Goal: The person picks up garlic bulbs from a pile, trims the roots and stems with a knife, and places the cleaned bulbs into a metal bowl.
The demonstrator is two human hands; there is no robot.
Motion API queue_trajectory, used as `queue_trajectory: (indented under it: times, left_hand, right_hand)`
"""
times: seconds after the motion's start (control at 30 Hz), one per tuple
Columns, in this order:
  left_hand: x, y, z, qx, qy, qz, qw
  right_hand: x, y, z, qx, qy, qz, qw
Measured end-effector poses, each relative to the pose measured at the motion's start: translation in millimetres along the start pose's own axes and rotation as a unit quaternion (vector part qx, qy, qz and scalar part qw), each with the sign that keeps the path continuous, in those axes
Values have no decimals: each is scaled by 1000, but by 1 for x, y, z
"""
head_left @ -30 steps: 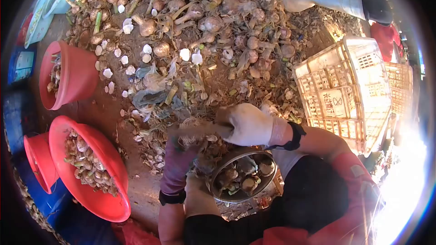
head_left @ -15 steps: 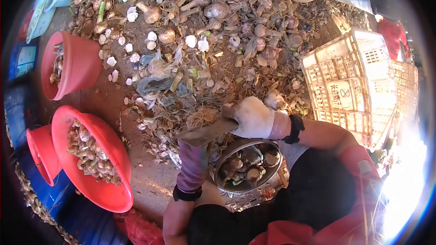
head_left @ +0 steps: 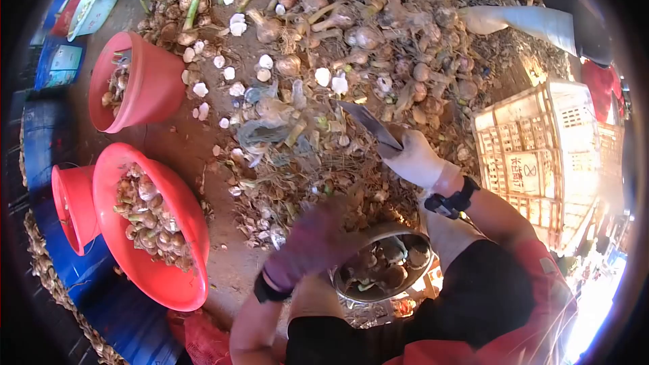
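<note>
My right hand [head_left: 414, 160], in a white glove, is closed on the handle of a broad-bladed knife [head_left: 368, 125]. The blade points up and left over the heap of garlic bulbs [head_left: 365, 37]. My left hand [head_left: 314, 243], in a purple glove, is smeared by motion at the left side of a metal bowl [head_left: 414, 282]. Its fingers do not show clearly, nor does anything in them. Several trimmed garlic bulbs [head_left: 391, 276] lie in the bowl between my legs. Cut roots and dry skins [head_left: 297, 189] cover the ground just beyond it.
To the left stand a red basin [head_left: 198, 257] with garlic, a small red bucket [head_left: 73, 206] and a pink bucket [head_left: 152, 84]. A plastic crate [head_left: 517, 162] is at right. Another person's sleeved arm [head_left: 534, 27] reaches in at upper right. White cloves dot the ground.
My right hand has lifted the knife up and right, away from my left hand. My left hand has come down toward the bowl. The whole view has shifted slightly.
</note>
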State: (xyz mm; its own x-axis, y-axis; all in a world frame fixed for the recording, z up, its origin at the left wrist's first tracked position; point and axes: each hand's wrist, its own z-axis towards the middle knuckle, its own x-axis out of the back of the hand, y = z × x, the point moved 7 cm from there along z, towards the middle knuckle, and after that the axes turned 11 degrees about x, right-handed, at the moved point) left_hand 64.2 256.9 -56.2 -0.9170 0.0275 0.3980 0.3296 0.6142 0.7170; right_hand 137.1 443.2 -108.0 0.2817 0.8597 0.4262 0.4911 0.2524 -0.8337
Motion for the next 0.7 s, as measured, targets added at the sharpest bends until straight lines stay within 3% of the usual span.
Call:
queue_trajectory:
  times: [0.07, 0.1, 0.13, 0.17, 0.2, 0.27, 0.3, 0.37, 0.5, 0.57, 0.63, 0.7]
  left_hand:
    - [53, -29, 37, -46, 231, 175, 956]
    - [85, -32, 61, 110, 205, 217, 948]
    - [112, -50, 85, 133, 259, 245, 925]
    - [129, -72, 102, 154, 312, 274, 896]
    - [126, -86, 115, 151, 312, 276, 896]
    - [120, -116, 130, 236, 299, 245, 891]
    - [107, -113, 125, 236, 300, 247, 891]
    - [59, -81, 86, 57, 337, 342, 875]
    - [0, -95, 6, 61, 111, 401, 907]
    - [6, -110, -37, 13, 136, 335, 932]
    - [7, -156, -72, 143, -126, 126, 974]
    - [51, -138, -88, 141, 7, 146, 979]
  right_hand:
    - [0, -3, 3, 41, -9, -26, 999]
    - [-1, -4, 1, 76, -21, -50, 996]
    - [-5, 4, 1, 142, 18, 19, 990]
    - [-1, 3, 1, 142, 20, 18, 990]
    - [1, 5, 1, 111, 0, 0, 994]
    - [5, 6, -1, 82, -15, -5, 997]
    - [10, 5, 0, 83, -14, -3, 996]
    - [13, 8, -4, 59, -17, 32, 998]
    - [7, 15, -7, 70, -35, 23, 997]
    - [3, 15, -2, 93, -47, 47, 993]
    - [6, 11, -2, 84, -58, 20, 995]
    - [10, 7, 4, 86, -60, -15, 994]
